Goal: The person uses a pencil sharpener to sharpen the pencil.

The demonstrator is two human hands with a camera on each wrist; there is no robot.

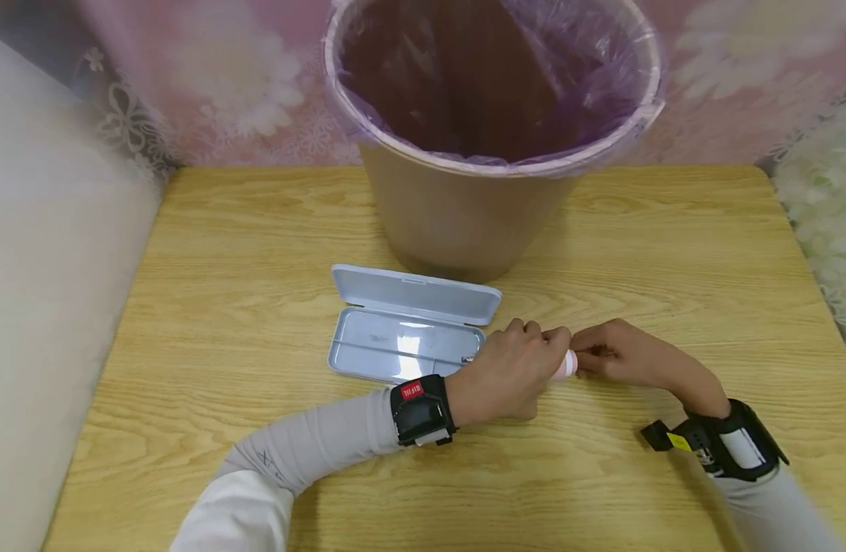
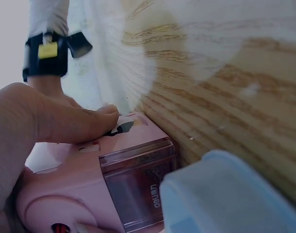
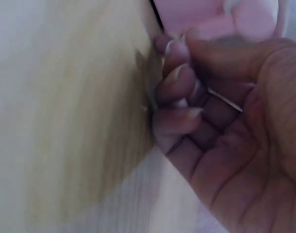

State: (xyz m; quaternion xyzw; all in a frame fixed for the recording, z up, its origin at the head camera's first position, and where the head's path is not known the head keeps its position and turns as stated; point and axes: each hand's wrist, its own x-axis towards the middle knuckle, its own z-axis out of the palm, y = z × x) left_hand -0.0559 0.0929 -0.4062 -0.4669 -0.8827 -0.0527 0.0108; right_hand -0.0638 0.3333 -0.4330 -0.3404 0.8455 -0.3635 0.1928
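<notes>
My left hand (image 1: 513, 364) grips a pink pencil sharpener (image 2: 80, 179) with a see-through shavings drawer (image 2: 138, 184), its thumb lying along the printed top. In the head view that hand hides most of the sharpener; only the pink and white end (image 1: 568, 364) shows. My right hand (image 1: 623, 353) is at that end, fingers curled, thumb and fingertips pinching at the pink crank (image 3: 211, 26); the grip itself is mostly hidden. Left of my left hand, a thin rod with a metallic end (image 1: 467, 359) pokes out over the pencil case (image 1: 375, 349).
The light-blue pencil case stands with its lid (image 1: 416, 295) raised, right beside my left hand. Behind it is a large bin (image 1: 464, 215) lined with a purple bag (image 1: 588, 77). All stand on a wood-grain table (image 1: 244, 268) with a flowered pink backdrop (image 1: 250, 77) behind.
</notes>
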